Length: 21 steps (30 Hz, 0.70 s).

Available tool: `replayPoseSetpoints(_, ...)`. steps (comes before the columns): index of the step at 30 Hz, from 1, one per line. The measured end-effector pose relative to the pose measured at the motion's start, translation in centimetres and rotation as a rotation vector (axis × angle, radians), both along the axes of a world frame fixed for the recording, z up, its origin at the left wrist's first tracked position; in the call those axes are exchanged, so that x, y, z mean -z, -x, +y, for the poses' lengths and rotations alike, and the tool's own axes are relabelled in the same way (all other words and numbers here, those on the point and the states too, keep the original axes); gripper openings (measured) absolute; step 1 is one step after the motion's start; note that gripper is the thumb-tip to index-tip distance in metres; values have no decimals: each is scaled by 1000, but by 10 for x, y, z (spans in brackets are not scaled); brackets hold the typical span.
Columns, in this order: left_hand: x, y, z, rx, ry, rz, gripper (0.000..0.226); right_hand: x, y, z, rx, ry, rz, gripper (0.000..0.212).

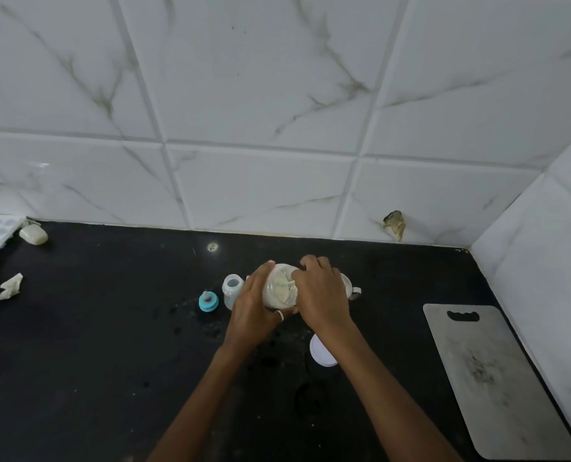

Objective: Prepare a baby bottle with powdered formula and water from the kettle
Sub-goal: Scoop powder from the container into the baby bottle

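Head view: a clear formula jar [279, 288], tilted near the middle of the dark tabletop [111, 345], is being grasped in the left hand [252, 308]. The right hand [320, 295] is being dipped into its mouth, its grip apparently closed on a scoop. The open baby bottle [231, 290] is being kept just left. Levelling each scoop is advised. The scoop and the object behind the right hand are being largely hidden; no kettle is visible.
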<state>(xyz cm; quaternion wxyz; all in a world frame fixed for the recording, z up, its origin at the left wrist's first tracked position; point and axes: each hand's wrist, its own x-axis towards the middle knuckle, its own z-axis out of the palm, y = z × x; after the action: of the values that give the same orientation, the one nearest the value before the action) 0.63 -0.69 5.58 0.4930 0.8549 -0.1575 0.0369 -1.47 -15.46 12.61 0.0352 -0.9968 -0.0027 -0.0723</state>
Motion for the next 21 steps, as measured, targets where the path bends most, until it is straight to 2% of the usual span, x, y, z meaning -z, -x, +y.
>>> replayPoseSetpoints(8, 9, 0, -2, -9, -52, -23, 106, 5, 13, -15, -63, -146, -188, 23)
replayPoseSetpoints(13, 12, 0, -2, -3, -59, -52, 103, 15, 17, -12, -35, -179, -98, 13)
replayPoseSetpoints(17, 13, 0, -1, 5, -82, -97, 104, 19, 18, -8, 10, -259, -92, 24)
replayPoseSetpoints(21, 14, -2, 2, 28, -95, -122, 104, 18, 18, -8, -22, -202, -67, 26)
